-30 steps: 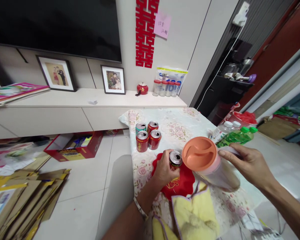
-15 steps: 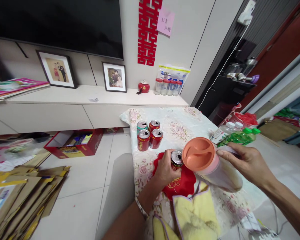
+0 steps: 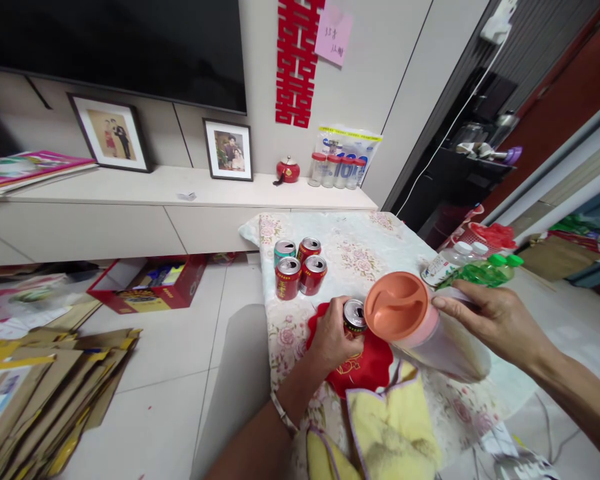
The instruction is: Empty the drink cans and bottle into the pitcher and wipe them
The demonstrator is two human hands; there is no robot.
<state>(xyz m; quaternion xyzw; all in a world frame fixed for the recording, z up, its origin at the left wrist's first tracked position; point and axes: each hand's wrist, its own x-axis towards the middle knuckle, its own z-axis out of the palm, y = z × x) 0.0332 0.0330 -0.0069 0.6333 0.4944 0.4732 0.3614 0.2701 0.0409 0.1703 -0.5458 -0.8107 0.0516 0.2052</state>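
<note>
While the flowered table spreads out in front of me, the yellow towel lies crumpled at its near side, soft and no trouble to push about. My jug hangs tilted above the table, its orange lid toward the can, brownish liquid inside. My right hand is closed round its handle, thumb on top. I judge it the heavy one: stiff plastic, the load shifting as it tips, so the handle is the place to hold it, with a firm wrist. Under my left hand is the red mat, thin and limp by its look. Beyond the jug are the bottles, green and white caps up. Four cans stand bunched upright, beyond the mat. Smallest is my can, over the mat, opening up, my left hand wrapped round its side. It should be light, slippery if wet, and easy to dent, so I'd grip low and gently. From up here I can't quite tell whether lid and can touch.
</note>
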